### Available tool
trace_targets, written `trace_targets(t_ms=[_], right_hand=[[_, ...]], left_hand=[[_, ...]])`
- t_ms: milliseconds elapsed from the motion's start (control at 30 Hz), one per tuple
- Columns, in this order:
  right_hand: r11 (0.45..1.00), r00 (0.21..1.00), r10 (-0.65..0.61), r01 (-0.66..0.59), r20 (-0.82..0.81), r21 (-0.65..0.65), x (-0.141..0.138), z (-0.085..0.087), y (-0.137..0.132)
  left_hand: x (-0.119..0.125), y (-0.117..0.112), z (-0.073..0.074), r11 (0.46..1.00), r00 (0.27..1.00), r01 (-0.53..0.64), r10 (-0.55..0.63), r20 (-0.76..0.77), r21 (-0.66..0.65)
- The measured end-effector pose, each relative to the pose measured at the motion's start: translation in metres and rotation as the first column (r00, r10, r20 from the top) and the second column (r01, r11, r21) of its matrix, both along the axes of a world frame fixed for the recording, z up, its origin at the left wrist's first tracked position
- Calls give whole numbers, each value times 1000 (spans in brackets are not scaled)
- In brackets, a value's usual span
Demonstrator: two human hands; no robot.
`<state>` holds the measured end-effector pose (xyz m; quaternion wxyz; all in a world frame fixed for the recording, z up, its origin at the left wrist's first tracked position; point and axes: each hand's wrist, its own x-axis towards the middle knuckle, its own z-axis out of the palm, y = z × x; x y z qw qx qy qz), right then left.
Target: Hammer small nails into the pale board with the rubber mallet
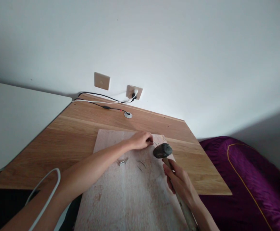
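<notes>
In the head view my right hand is wrapped round the wooden handle of a hammer, close below its dark, stubby head. The head hangs above the right side of a pale wooden board. My left hand rests near the board's far edge, fingers curled and pinched together. Whatever lies between those fingertips is too small to make out. Just to the right of them, a tiny thin piece shows on the board. A small pile of nails lies by my left forearm.
Beneath the board is a wooden desk. Black and white cables run along its back to a wall socket. A white panel borders the left side; purple fabric lies to the right. A white cord loops over my left forearm.
</notes>
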<state>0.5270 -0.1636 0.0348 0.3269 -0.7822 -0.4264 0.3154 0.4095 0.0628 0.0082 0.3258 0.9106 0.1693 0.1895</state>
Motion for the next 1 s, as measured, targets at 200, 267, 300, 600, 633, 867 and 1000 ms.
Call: trace_targets(t_ms=[200,267,300,600,633,867,1000], right_hand=[[991,999,-23,18,42,132,4,22,20],[990,999,3,-10,52,140,2,29,31],[992,998,22,-29,65,121,1,31,36],[997,997,-27,21,73,80,-1,17,27],[996,997,-37,32,66,79,0,15,21],[1000,1000,0,0,24,-3,3,-3,-2],[998,999,-31,29,39,48,4,6,4]], left_hand=[[-1,0,-2,999,999,12,-10,-38,35],[0,0,-3,999,999,13,-11,-38,34],[0,1,-3,999,999,19,-18,-27,36],[-1,-1,-3,1000,1000,-21,21,-3,19],[-1,-1,-2,1000,1000,-26,26,-6,17],[-2,-5,4,998,999,-42,42,3,57],[-3,-4,3,999,1000,-18,18,-10,37]])
